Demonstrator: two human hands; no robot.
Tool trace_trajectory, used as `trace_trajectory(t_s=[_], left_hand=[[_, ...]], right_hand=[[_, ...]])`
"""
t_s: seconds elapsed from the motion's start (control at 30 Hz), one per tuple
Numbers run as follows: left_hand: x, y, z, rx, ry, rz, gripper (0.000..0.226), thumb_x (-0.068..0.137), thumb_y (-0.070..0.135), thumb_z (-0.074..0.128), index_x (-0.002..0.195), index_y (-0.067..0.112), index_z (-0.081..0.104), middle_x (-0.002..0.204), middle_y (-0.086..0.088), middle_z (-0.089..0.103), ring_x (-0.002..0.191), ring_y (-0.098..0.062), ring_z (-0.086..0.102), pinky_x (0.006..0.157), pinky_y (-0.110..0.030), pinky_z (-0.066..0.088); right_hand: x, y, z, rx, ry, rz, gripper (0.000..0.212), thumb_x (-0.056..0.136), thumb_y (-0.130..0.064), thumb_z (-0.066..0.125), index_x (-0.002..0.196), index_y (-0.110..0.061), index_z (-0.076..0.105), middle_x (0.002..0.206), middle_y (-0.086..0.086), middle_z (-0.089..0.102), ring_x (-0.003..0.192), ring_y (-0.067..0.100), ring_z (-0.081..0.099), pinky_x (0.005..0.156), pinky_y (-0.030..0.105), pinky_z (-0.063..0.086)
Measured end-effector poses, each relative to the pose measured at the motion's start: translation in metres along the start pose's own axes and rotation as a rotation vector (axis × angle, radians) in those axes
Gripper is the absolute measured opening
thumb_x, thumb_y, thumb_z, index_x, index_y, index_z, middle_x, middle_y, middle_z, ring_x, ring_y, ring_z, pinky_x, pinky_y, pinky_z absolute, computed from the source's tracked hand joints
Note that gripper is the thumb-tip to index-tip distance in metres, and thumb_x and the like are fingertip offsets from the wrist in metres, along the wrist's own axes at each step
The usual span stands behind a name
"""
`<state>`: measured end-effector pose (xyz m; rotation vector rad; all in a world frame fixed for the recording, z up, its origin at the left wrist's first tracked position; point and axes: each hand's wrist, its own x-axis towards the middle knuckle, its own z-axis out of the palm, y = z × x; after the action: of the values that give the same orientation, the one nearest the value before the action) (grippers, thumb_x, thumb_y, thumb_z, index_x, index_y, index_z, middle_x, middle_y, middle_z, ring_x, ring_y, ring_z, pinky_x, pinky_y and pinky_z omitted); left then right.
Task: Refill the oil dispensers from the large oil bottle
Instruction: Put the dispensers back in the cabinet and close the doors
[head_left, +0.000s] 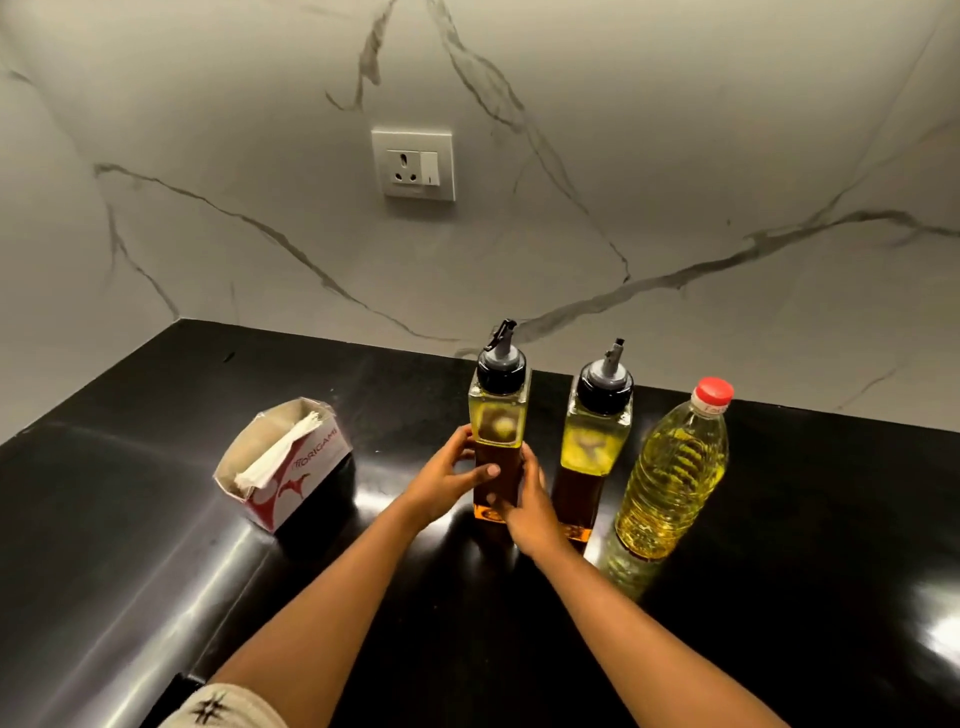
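Showed a patterned sleeve (228, 709) at the bottom edge, nearest. Wrapped fingers (464, 435) of left hand (441, 480) and right hand (530, 512) round the lower body of the first dispenser (498, 415), upright on the black counter (156, 519). Had the second dispenser (597, 436) just beside, the large oil bottle (670, 483) to its right, red cap (714, 392) on. Judged barely started: both spout tops (502, 364) in place, nothing opened, nothing poured, both refills left.

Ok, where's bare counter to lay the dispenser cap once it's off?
Bare counter lies right of the large oil bottle, and between the tissue box and the left dispenser that the left hand and right hand grip. So is the near strip outside both forearms. Crowded: that dispenser, the right dispenser and the bottle stand in a tight row.
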<state>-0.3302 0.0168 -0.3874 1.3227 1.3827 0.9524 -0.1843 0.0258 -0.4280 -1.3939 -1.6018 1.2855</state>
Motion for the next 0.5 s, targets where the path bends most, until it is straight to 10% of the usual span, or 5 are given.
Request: trace_trajectory(t_s=[0.13, 0.3, 0.5], left_hand=[[-0.023, -0.015, 0.002, -0.007, 0.042, -0.005, 0.05, 0.08, 0.033, 0.074, 0.121, 0.043, 0.049, 0.12, 0.016, 0.062, 0.118, 0.001, 0.054, 0.093, -0.02, 0.045], [-0.059, -0.029, 0.01, -0.062, 0.096, 0.016, 0.056, 0.066, 0.047, 0.074, 0.117, 0.033, 0.055, 0.112, 0.016, 0.067, 0.113, -0.004, 0.059, 0.094, -0.025, 0.047], [-0.084, -0.022, 0.021, -0.224, 0.159, 0.01, 0.053, 0.065, 0.045, 0.075, 0.113, 0.028, 0.06, 0.109, 0.004, 0.071, 0.111, -0.022, 0.063, 0.092, -0.043, 0.054]], right_hand=[[-0.017, 0.012, 0.005, -0.004, -0.051, -0.055, 0.08, 0.084, -0.004, 0.065, 0.147, -0.02, 0.019, 0.144, 0.001, 0.031, 0.125, 0.002, 0.035, 0.09, 0.0, 0.032], [-0.043, 0.027, 0.003, 0.026, -0.122, -0.066, 0.063, 0.071, -0.026, 0.08, 0.122, -0.037, 0.045, 0.125, -0.007, 0.053, 0.118, 0.002, 0.049, 0.098, 0.037, 0.047], [-0.065, 0.012, -0.009, 0.068, -0.171, -0.078, 0.056, 0.069, -0.018, 0.084, 0.114, -0.029, 0.053, 0.115, -0.008, 0.062, 0.107, 0.003, 0.057, 0.09, 0.025, 0.051]])
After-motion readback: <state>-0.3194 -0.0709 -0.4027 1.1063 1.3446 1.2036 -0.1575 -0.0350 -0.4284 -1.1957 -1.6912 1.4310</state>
